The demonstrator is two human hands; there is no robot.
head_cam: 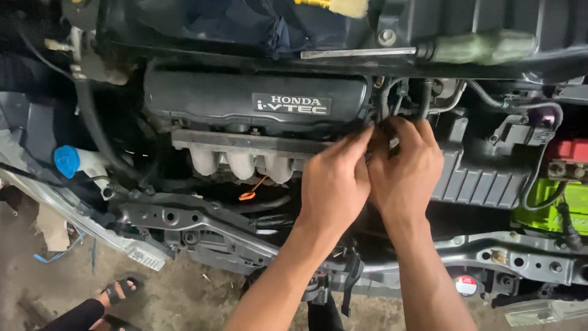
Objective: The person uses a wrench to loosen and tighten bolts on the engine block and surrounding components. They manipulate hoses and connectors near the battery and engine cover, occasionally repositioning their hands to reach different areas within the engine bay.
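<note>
**K:** Hoses and connector cluster [392,101] at the right end of the black engine cover [257,101], just left of the ribbed air-cleaner housing [484,171]. That's where both hands are working.

**R:** Hand state?

**K:** Left hand [335,184] and right hand [407,168] pressed side by side, fingers curled in toward the same spot. Something small and pale shows between the fingertips, likely a clip or plug. Can't tell if either hand is actually clamped on it; the knuckles hide the contact.

**R:** Surroundings?

**K:** Pale intake manifold runners [242,162] directly left of the left hand. Orange dipstick loop [248,195] below those. Blue reservoir cap [66,160] near the left edge of the bay. Red battery terminal cover [572,150] and green battery [548,205] at the right edge. Front crossmember [202,230] runs under the forearms.

**R:** Advice for this step?

**K:** My read: tight pocket, poor sightline. One hand should steady the hose or plug body while the other works the tab. Pull straight, no twisting, don't tug on wires. Keep wrists off the crossmember edge. A sandalled foot [119,288] stands at the lower left, well apart.
</note>
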